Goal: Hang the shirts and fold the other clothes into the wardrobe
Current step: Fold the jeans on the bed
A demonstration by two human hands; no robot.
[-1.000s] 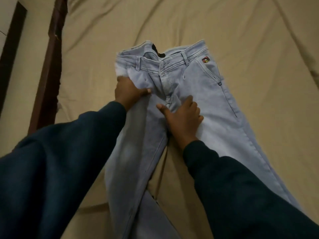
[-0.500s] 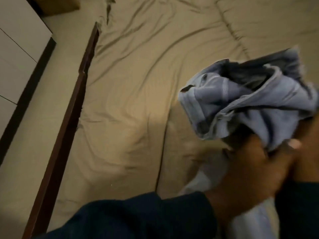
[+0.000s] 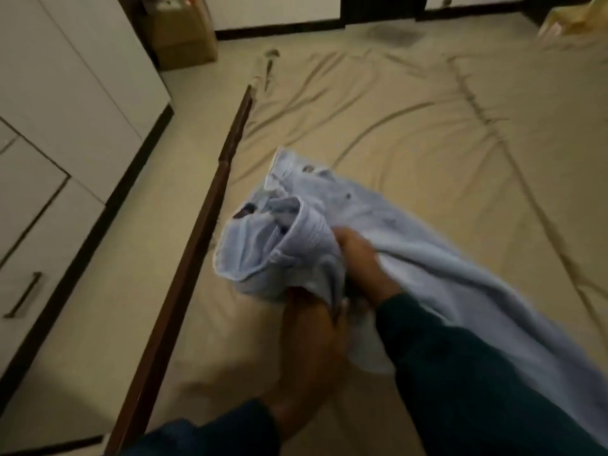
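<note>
We grip the bunched waist of the pale jeans (image 3: pixel 329 225) in both hands, left hand (image 3: pixel 312 337) beneath, right hand (image 3: pixel 362 258) above, over the near bed (image 3: pixel 427 126), and judge we should lay the legs together flat before folding.

Pale blue jeans (image 3: pixel 378 225) are lying bunched on the bed (image 3: pixel 411 126), waistband crumpled toward the left edge, legs trailing to the near right.

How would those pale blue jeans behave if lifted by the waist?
Probably floppy: the pale blue denim jeans bunch where the left hand and right hand grip them. Likely weighty: the legs trail across the beige bedsheet. Unlikely to slip.
</note>
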